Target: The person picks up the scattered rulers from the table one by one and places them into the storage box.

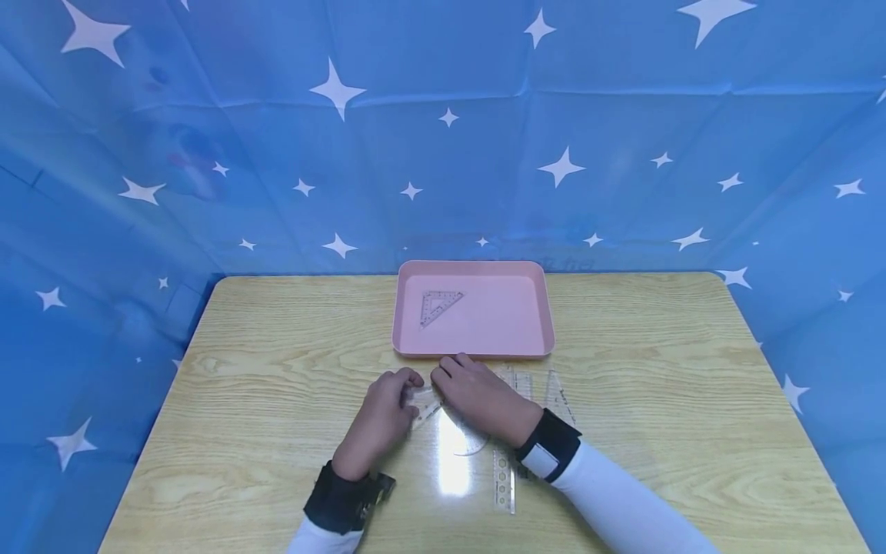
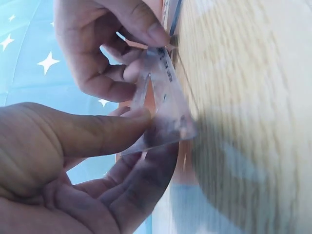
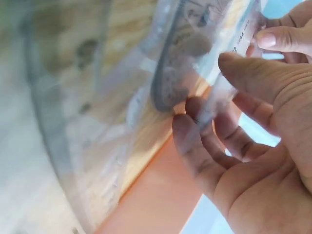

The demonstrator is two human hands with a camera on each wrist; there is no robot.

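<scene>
A small clear set square [image 2: 168, 105] with a triangular cut-out is held up between both hands. My left hand [image 1: 384, 412] pinches its wide end, thumb on the near face and fingers behind. At its narrow tip my right hand [image 1: 477, 396] grips with thumb and curled fingers, seen in the left wrist view. Under the right forearm lies a clear protractor [image 1: 474, 445], partly hidden. A long clear ruler [image 1: 503, 481] lies beside it, its middle covered by the right wrist.
A pink tray [image 1: 508, 350] stands at the table's back, with another clear set square [image 1: 438, 308] inside. Right of the hands lie a shorter ruler [image 1: 524, 385] and a slim set square [image 1: 559, 398]. A blue starry curtain [image 1: 443, 154] hangs behind the wooden table [image 1: 277, 346].
</scene>
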